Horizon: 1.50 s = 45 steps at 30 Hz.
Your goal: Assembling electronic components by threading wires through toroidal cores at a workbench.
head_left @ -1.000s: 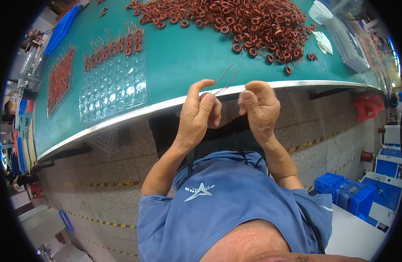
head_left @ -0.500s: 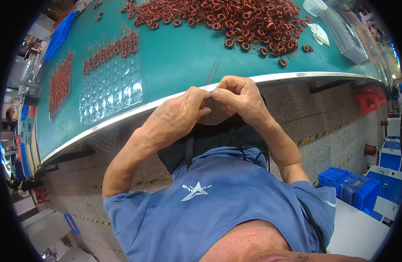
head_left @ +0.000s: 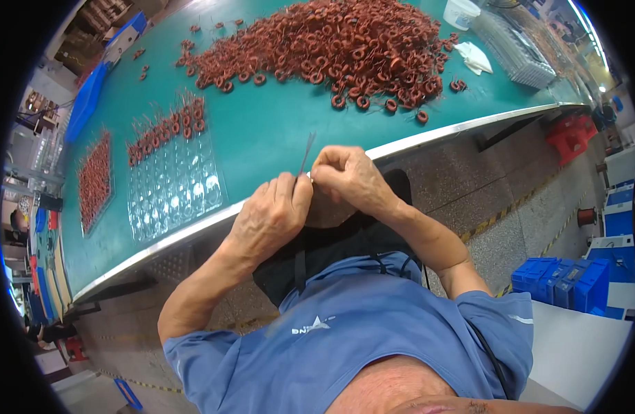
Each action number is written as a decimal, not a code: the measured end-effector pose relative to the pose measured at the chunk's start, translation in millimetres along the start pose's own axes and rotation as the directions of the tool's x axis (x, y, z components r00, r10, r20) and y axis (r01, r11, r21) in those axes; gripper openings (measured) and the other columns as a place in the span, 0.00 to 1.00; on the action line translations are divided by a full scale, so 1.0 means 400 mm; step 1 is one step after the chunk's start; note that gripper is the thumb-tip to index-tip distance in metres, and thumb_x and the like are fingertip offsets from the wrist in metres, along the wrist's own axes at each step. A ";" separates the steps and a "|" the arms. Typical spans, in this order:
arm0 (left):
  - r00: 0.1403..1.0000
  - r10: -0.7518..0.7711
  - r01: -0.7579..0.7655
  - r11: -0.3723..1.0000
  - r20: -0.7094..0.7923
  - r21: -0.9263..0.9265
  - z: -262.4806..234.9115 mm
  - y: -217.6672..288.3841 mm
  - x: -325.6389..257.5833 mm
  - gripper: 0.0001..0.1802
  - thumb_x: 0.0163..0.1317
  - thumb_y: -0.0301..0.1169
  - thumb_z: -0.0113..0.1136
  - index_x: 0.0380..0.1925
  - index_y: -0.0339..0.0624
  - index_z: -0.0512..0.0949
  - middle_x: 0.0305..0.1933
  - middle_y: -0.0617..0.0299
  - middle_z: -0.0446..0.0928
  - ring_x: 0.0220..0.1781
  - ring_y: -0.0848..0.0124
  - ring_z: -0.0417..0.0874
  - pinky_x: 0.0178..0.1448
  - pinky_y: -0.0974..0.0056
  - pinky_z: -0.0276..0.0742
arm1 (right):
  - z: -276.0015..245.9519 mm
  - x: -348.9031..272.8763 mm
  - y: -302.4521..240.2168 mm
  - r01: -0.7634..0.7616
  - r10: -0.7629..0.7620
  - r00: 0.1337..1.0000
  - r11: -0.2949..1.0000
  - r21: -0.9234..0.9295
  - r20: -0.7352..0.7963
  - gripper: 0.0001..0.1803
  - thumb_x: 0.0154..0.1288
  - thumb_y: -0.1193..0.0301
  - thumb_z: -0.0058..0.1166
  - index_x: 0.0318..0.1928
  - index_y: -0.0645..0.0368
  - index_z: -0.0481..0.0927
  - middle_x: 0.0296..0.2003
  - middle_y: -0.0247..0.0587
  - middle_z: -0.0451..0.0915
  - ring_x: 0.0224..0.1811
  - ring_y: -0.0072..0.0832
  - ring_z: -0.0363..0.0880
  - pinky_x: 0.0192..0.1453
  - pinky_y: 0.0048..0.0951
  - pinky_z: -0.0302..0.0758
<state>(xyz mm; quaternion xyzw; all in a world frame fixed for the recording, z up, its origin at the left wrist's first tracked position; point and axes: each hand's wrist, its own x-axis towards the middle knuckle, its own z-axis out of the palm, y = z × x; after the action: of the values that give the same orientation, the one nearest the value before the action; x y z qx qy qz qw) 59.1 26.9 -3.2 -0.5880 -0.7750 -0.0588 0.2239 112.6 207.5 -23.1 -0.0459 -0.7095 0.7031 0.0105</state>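
My left hand (head_left: 270,212) is closed just off the table's front edge, its fingers wrapped round a small ring coil that is mostly hidden. Two thin wire leads (head_left: 308,153) of that coil stick up past the fingertips. The thumb and forefinger of my right hand (head_left: 353,181) pinch together right beside the left fingertips; what lies between them is too small to make out. Beyond the hands, a large heap of reddish-brown ring coils (head_left: 331,52) with wire leads covers the far part of the green table (head_left: 262,131).
To the left lies a clear plastic tray (head_left: 176,193) with coils in its far rows. Beside it stands a full tray of coils (head_left: 95,183). Stacked clear trays (head_left: 514,52), a white cloth (head_left: 473,58) and a white tub (head_left: 461,12) sit at the far right. Blue bins (head_left: 562,283) are lower right.
The view has shifted, so table, trays and heap appear lower and turned. Both hands stay together, a little to the left in the picture; the wire leads still point up.
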 end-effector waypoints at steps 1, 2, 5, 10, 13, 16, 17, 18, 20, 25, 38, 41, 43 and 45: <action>1.000 -0.027 0.027 1.000 -0.004 -0.015 0.008 -0.003 0.002 0.08 0.56 0.24 0.53 0.36 0.36 0.71 0.29 0.58 0.70 0.28 0.68 0.77 0.32 0.68 0.75 | 0.003 0.005 -0.002 0.070 -0.073 0.997 0.995 -0.064 -0.040 0.08 0.62 0.72 0.53 0.29 0.64 0.77 0.20 0.31 0.75 0.19 0.14 0.71 0.22 0.18 0.67; 0.999 -0.053 0.053 0.998 -0.007 -0.031 0.015 -0.004 0.002 0.07 0.56 0.24 0.53 0.36 0.36 0.71 0.29 0.58 0.70 0.28 0.68 0.77 0.32 0.67 0.75 | 0.005 0.007 -0.007 0.137 -0.147 0.986 0.982 -0.131 -0.075 0.08 0.62 0.72 0.53 0.29 0.64 0.77 0.20 0.31 0.75 0.19 0.14 0.71 0.21 0.18 0.67; 1.000 -0.010 0.010 1.000 -0.008 -0.003 0.014 -0.011 0.003 0.07 0.57 0.25 0.53 0.36 0.36 0.71 0.29 0.57 0.70 0.28 0.67 0.77 0.34 0.67 0.76 | -0.003 0.013 -0.034 0.123 -0.133 0.989 0.980 -0.155 -0.060 0.08 0.61 0.73 0.52 0.30 0.66 0.78 0.20 0.35 0.76 0.19 0.17 0.72 0.22 0.21 0.68; 0.989 0.078 -0.105 0.970 0.127 0.222 0.017 -0.036 -0.012 0.07 0.57 0.26 0.54 0.34 0.37 0.70 0.28 0.59 0.69 0.29 0.70 0.77 0.32 0.67 0.73 | 0.015 0.049 -0.010 -0.076 0.078 0.996 0.996 -0.042 0.043 0.10 0.59 0.70 0.53 0.29 0.67 0.79 0.19 0.35 0.76 0.19 0.18 0.73 0.23 0.20 0.68; 0.993 -0.001 -0.024 0.980 0.122 0.198 0.043 -0.039 -0.018 0.05 0.56 0.26 0.54 0.31 0.39 0.69 0.27 0.60 0.69 0.28 0.70 0.77 0.31 0.68 0.74 | 0.025 0.071 0.031 -0.196 0.189 0.978 0.978 0.073 0.089 0.10 0.59 0.68 0.53 0.27 0.63 0.79 0.19 0.33 0.76 0.18 0.17 0.73 0.21 0.17 0.67; 0.995 -0.082 0.076 0.990 0.052 0.121 0.055 -0.048 -0.007 0.04 0.57 0.24 0.53 0.28 0.42 0.67 0.26 0.59 0.69 0.26 0.68 0.77 0.31 0.66 0.76 | 0.021 0.098 0.036 -0.246 0.235 0.968 0.957 0.154 0.087 0.10 0.58 0.68 0.55 0.24 0.61 0.77 0.19 0.32 0.73 0.16 0.18 0.71 0.18 0.18 0.64; 0.990 -0.123 0.123 0.992 0.074 0.004 0.063 -0.058 -0.009 0.05 0.59 0.25 0.55 0.30 0.39 0.68 0.28 0.57 0.71 0.29 0.66 0.80 0.31 0.64 0.77 | 0.018 0.109 0.031 -0.246 0.238 0.968 0.961 0.129 0.074 0.09 0.58 0.69 0.55 0.25 0.60 0.77 0.18 0.31 0.72 0.15 0.17 0.69 0.17 0.18 0.62; 0.979 -0.197 0.205 0.953 0.054 -0.221 0.063 -0.071 -0.005 0.07 0.59 0.25 0.57 0.33 0.37 0.68 0.29 0.54 0.72 0.29 0.65 0.80 0.31 0.65 0.77 | 0.016 0.115 0.026 -0.229 0.219 0.973 0.960 0.159 0.076 0.09 0.59 0.69 0.56 0.25 0.60 0.77 0.18 0.31 0.72 0.15 0.16 0.67 0.17 0.18 0.61; 0.897 -0.430 0.375 0.609 0.106 -0.699 0.056 -0.078 0.008 0.14 0.63 0.28 0.61 0.42 0.33 0.69 0.32 0.54 0.76 0.28 0.67 0.81 0.32 0.69 0.76 | -0.004 0.116 -0.004 -0.241 0.199 0.967 0.916 0.321 0.156 0.08 0.60 0.70 0.56 0.27 0.61 0.76 0.19 0.30 0.70 0.15 0.14 0.61 0.17 0.17 0.57; 0.793 -0.570 0.128 -0.189 0.215 -0.974 0.081 -0.013 -0.035 0.15 0.71 0.31 0.52 0.50 0.33 0.63 0.32 0.57 0.73 0.30 0.71 0.79 0.34 0.69 0.77 | 0.000 0.102 -0.020 -0.226 0.125 0.955 0.895 0.384 0.270 0.08 0.61 0.71 0.56 0.28 0.61 0.75 0.20 0.28 0.68 0.16 0.13 0.59 0.18 0.17 0.54; 0.666 -0.638 0.104 -0.434 0.387 -0.895 0.092 0.005 -0.006 0.13 0.73 0.33 0.46 0.47 0.33 0.70 0.25 0.64 0.68 0.23 0.76 0.70 0.28 0.70 0.67 | 0.031 0.107 0.020 0.221 -0.253 0.961 0.946 0.236 0.114 0.20 0.63 0.64 0.63 0.48 0.67 0.78 0.37 0.37 0.80 0.36 0.19 0.77 0.40 0.21 0.75; 0.626 -0.682 -0.036 -0.511 0.379 -0.859 0.094 0.018 -0.008 0.12 0.73 0.33 0.46 0.44 0.34 0.71 0.23 0.65 0.66 0.21 0.76 0.69 0.26 0.71 0.66 | 0.049 0.112 0.025 0.284 -0.293 0.954 0.951 0.121 0.061 0.17 0.64 0.67 0.61 0.48 0.67 0.78 0.38 0.39 0.81 0.39 0.20 0.78 0.45 0.24 0.76; 0.542 -0.723 0.013 -0.503 0.429 -0.864 0.088 0.017 -0.022 0.11 0.73 0.33 0.46 0.46 0.36 0.71 0.22 0.66 0.66 0.21 0.76 0.68 0.26 0.71 0.65 | 0.061 0.117 0.022 0.233 -0.233 0.970 0.972 0.012 0.073 0.15 0.66 0.68 0.58 0.48 0.64 0.78 0.38 0.35 0.81 0.37 0.19 0.77 0.42 0.21 0.73; 0.557 -0.732 0.035 -0.452 0.393 -0.891 0.072 0.003 -0.045 0.10 0.72 0.32 0.47 0.46 0.41 0.73 0.24 0.66 0.67 0.22 0.75 0.69 0.26 0.72 0.66 | 0.032 0.117 0.026 0.184 -0.184 0.983 0.983 -0.029 -0.001 0.16 0.66 0.67 0.60 0.47 0.68 0.78 0.37 0.39 0.80 0.39 0.22 0.78 0.44 0.25 0.75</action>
<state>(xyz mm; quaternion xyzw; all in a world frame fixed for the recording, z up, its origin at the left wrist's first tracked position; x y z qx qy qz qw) 55.9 21.5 -36.8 -0.1125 -0.5077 -0.8354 -0.1779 65.5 198.5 -36.0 0.0181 -0.7208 0.6887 0.0761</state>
